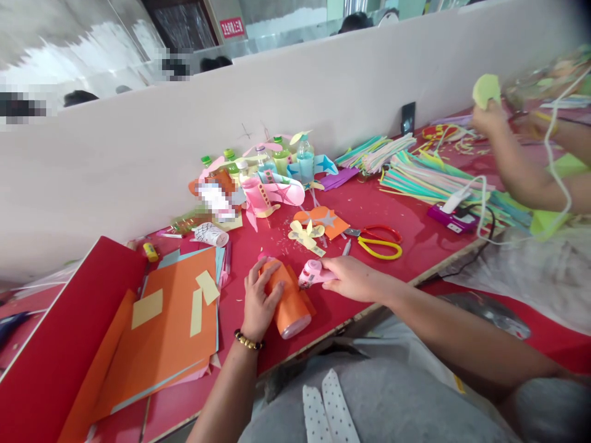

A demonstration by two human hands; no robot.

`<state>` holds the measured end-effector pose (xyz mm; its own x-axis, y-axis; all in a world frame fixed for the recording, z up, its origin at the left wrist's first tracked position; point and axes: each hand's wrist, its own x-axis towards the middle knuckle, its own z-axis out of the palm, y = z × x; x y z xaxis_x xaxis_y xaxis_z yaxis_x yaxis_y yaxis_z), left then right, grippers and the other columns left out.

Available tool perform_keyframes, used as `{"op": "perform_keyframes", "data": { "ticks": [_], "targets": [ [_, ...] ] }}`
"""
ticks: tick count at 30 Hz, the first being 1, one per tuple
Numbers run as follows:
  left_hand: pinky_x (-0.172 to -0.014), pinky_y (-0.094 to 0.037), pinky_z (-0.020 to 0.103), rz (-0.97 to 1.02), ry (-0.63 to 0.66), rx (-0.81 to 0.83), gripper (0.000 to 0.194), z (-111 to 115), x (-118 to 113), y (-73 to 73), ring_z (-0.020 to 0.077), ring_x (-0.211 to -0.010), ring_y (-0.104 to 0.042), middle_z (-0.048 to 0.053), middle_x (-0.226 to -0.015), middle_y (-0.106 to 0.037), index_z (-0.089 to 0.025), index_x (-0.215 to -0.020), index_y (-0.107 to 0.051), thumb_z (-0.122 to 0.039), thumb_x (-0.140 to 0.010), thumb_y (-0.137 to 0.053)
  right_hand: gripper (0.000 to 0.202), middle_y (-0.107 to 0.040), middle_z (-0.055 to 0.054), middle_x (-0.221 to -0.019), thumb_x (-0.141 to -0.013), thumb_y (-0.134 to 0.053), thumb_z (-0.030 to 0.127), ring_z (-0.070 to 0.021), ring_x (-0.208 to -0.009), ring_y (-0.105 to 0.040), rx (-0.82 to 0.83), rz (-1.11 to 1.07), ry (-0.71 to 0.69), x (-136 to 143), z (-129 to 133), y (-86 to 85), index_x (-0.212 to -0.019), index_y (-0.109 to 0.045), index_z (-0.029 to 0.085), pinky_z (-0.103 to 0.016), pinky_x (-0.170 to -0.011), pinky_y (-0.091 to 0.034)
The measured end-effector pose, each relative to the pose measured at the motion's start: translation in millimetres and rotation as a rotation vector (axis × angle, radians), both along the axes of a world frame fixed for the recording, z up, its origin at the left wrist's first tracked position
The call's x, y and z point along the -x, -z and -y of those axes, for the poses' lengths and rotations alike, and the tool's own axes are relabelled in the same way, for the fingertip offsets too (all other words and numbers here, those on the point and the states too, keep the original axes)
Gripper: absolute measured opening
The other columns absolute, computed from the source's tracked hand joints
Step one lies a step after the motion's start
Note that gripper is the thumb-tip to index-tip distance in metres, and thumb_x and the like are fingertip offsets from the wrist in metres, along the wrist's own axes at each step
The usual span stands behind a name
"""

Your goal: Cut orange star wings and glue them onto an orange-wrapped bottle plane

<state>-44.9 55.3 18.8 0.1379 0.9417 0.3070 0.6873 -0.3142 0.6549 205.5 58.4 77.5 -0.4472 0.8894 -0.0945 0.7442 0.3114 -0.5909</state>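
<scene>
An orange-wrapped bottle [290, 303] lies on its side near the front edge of the red table [364, 209]. My left hand [263, 295] rests over its left side, fingers curved around the orange wrap. Just right of the bottle, my right hand [344, 278] grips a small pink tape dispenser [313, 274], its head close to the orange wrap. Behind them lie a pale yellow paper flower shape [306, 234], orange paper pieces with a grey star [336, 224] and scissors with red and yellow handles [381, 249].
Orange sheets [178, 332] with cream strips lie left, beside a red divider [69, 344]. Decorated bottles [261, 191] stand at the back. Pipe cleaners [420, 175], a purple power socket [453, 218] and a cable lie right. Another person's hand [492, 117] holds a yellow-green disc [486, 91].
</scene>
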Motion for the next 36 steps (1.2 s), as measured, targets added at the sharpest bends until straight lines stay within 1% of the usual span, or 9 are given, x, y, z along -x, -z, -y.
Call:
{"op": "perform_keyframes", "data": {
  "ticks": [3,5,12,17,21,28,36],
  "targets": [
    [-0.112,-0.029,0.051,0.002,-0.005,0.007,0.034,0,0,-0.2,0.0275,-0.131,-0.04,0.007,-0.141,-0.043,-0.028,-0.122,-0.061,-0.033,-0.089,-0.054,0.031,-0.072,-0.01,-0.102,-0.079,-0.057,0.016,-0.0237,-0.093,-0.067,0.03,-0.017,-0.007,-3,6,-3.6,-0.11,-0.062,0.017,-0.026,-0.073,-0.041],
    [-0.112,-0.028,0.051,0.0,-0.002,0.005,0.034,0,1,0.1,0.0273,-0.131,-0.039,0.007,-0.141,-0.043,-0.028,-0.122,-0.061,-0.033,-0.089,-0.054,0.031,-0.072,-0.01,-0.103,-0.08,-0.057,0.016,-0.0241,-0.096,-0.067,0.047,-0.015,-0.01,-5,10,-5.3,-0.111,-0.062,0.018,-0.027,-0.075,-0.041],
    [-0.112,-0.028,0.049,0.002,-0.01,-0.001,0.033,1,0,0.9,0.0268,-0.131,-0.039,0.007,-0.141,-0.044,-0.027,-0.121,-0.061,-0.032,-0.089,-0.054,0.026,-0.073,-0.009,-0.097,-0.082,-0.057,0.02,-0.0241,-0.091,-0.068,0.065,0.019,-0.022,-11,22,-11.4,-0.107,-0.064,0.019,-0.027,-0.072,-0.041],
    [-0.111,-0.029,0.05,-0.001,-0.011,-0.001,0.033,0,-1,0.3,0.0272,-0.131,-0.04,0.007,-0.141,-0.044,-0.028,-0.121,-0.061,-0.032,-0.089,-0.055,0.033,-0.073,-0.01,-0.098,-0.081,-0.057,0.019,-0.0242,-0.092,-0.067,0.1,0.004,-0.037,-17,30,-16.3,-0.113,-0.065,0.02,-0.026,-0.074,-0.042],
    [-0.112,-0.028,0.049,-0.01,-0.014,-0.005,0.033,0,-1,0.1,0.027,-0.131,-0.04,0.006,-0.141,-0.044,-0.029,-0.121,-0.061,-0.032,-0.089,-0.055,0.036,-0.073,-0.01,-0.099,-0.08,-0.058,0.017,-0.0241,-0.091,-0.066,0.14,0.002,-0.049,-22,34,-17.0,-0.115,-0.064,0.019,-0.026,-0.073,-0.042],
    [-0.112,-0.028,0.049,-0.01,-0.011,-0.011,0.032,1,-1,0.0,0.0267,-0.131,-0.041,0.006,-0.14,-0.045,-0.029,-0.12,-0.061,-0.032,-0.089,-0.055,0.032,-0.072,-0.009,-0.098,-0.081,-0.055,0.017,-0.0232,-0.091,-0.067,0.123,-0.003,-0.068,-26,37,-16.0,-0.111,-0.064,0.019,-0.026,-0.074,-0.042],
    [-0.112,-0.029,0.049,-0.011,-0.019,-0.003,0.033,0,-1,0.1,0.0268,-0.131,-0.04,0.006,-0.141,-0.044,-0.029,-0.12,-0.061,-0.031,-0.088,-0.056,0.034,-0.072,-0.01,-0.101,-0.082,-0.057,0.019,-0.0246,-0.094,-0.067,0.094,-0.008,-0.05,-21,33,-14.3,-0.115,-0.064,0.019,-0.027,-0.076,-0.043]
  ]
}}
